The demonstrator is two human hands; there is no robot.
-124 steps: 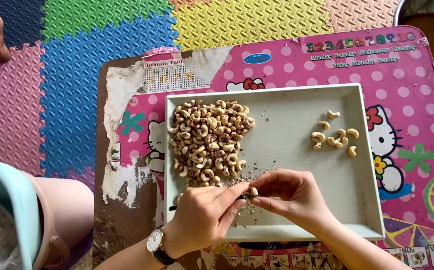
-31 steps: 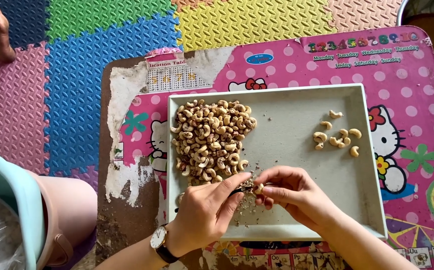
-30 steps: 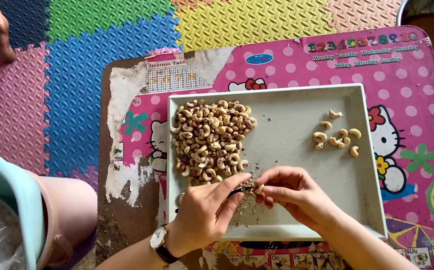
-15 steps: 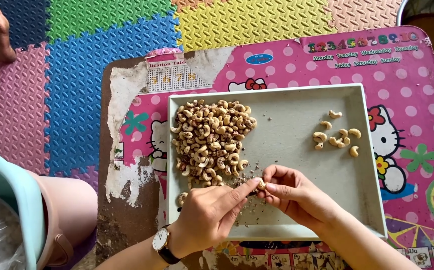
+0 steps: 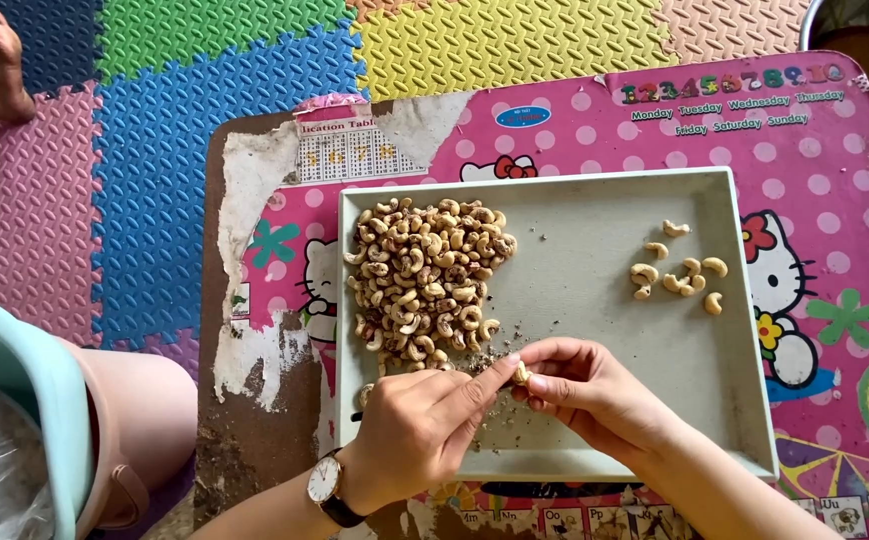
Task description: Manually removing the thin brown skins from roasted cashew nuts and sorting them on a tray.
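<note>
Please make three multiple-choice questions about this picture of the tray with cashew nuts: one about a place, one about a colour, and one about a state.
1. Where in the tray does the big pile of cashews lie?
A. the left part
B. the right part
C. outside it, on the table

2. What colour is the floor mat tile just above the table's top edge, in the middle?
A. black
B. yellow
C. white

3. What are the two hands doing?
A. resting flat on the table
B. holding one cashew between the fingertips
C. lifting the tray

Answers:
1. A: the pile sits at the left, and only the small group of cashews lies at the right.
2. B: that tile is plainly yellow.
3. B: the left hand and right hand meet on a single cashew above the tray.
</note>
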